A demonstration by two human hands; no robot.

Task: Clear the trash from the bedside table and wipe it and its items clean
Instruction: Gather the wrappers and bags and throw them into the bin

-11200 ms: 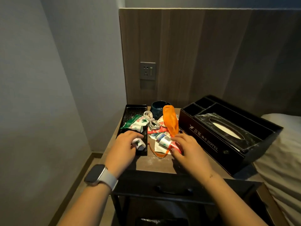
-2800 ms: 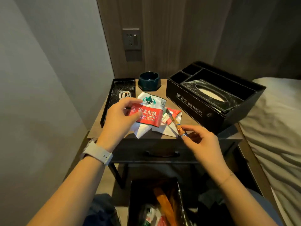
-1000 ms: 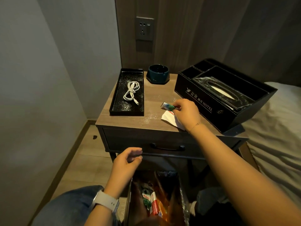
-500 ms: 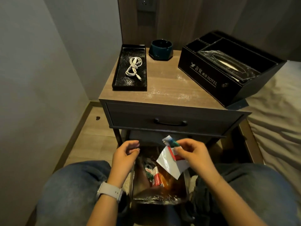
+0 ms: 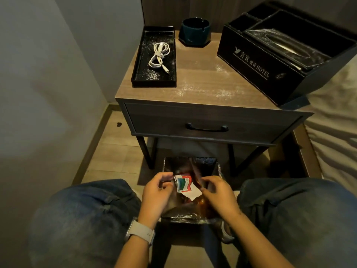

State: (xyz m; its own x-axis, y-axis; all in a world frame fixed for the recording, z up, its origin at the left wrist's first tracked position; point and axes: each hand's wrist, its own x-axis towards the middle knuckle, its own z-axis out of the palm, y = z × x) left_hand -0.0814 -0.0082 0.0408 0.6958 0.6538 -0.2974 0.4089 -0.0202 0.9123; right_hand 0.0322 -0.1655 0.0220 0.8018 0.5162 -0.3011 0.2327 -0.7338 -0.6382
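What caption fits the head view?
Hands drop the last wrappers into the bin below the dusty bedside table.

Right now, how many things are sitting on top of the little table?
3, plus a cable: a black tray on the left with the white cable in it, a dark ashtray at the back, and a black tissue box on the right.

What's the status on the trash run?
Both hands over bin, wrappers between them, grip unclear. Tabletop dusty, unwiped. Nothing blocking.
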